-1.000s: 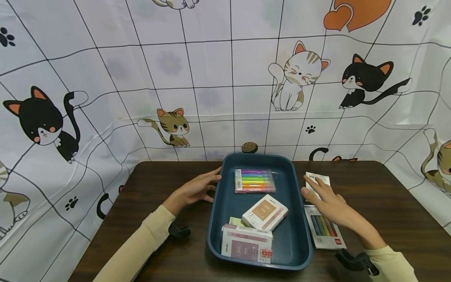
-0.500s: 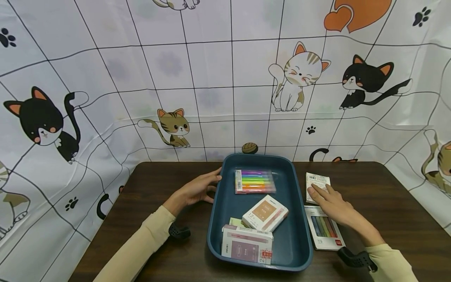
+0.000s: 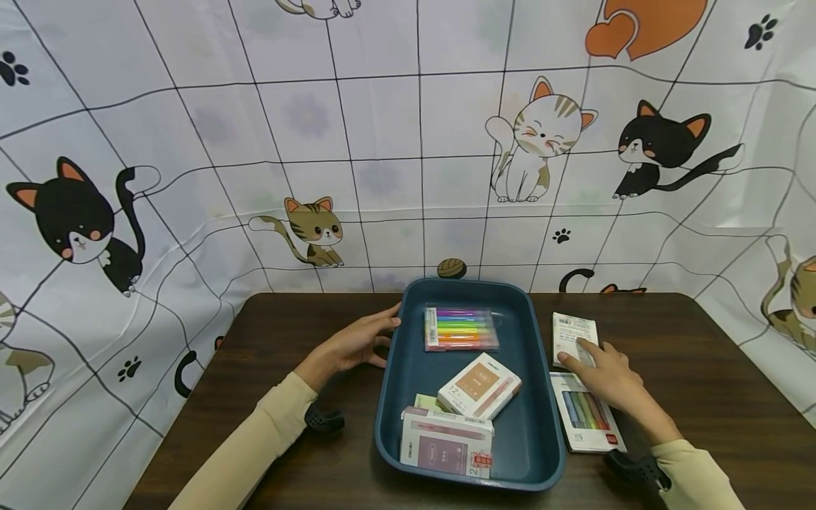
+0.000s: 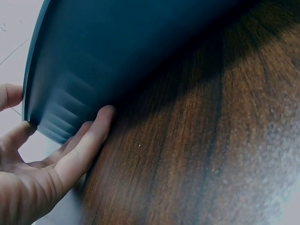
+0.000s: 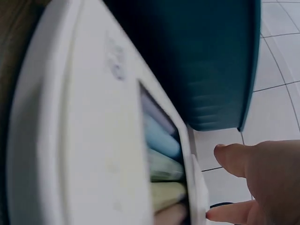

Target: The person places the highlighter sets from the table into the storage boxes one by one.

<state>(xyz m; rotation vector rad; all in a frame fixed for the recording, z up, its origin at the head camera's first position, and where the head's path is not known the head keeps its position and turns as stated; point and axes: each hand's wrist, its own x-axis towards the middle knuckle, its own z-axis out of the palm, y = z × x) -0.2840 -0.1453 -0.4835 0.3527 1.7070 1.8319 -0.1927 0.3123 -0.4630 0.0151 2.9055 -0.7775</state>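
Observation:
A deep blue tray [image 3: 421, 386] stands on the dark wooden table, its left rim held by my left hand [image 3: 359, 342]. In the left wrist view, fingertips meet the rim [image 4: 29, 101] while other fingers [image 4: 89, 140] lie along the wall underneath. My right hand [image 3: 605, 375] is at a small white box [image 3: 574, 329] with printed text, right of the tray. Its thumb and fingers are spread over the near end of that box. Just below the hand lies a white pack of coloured pencils [image 3: 589, 418], whose window fills much of the right wrist view.
Inside the tray lie a pack of rainbow-coloured pens [image 3: 460, 329], a white box with a tan square [image 3: 479, 384], a white and mauve box [image 3: 446, 443] and a pale green item [image 3: 426, 401]. A cat-print curtain [image 3: 382, 177] hangs behind the table.
My right hand has drawn back toward me and right, from above the small white box's far part to its near end. The left hand and tray have stayed put.

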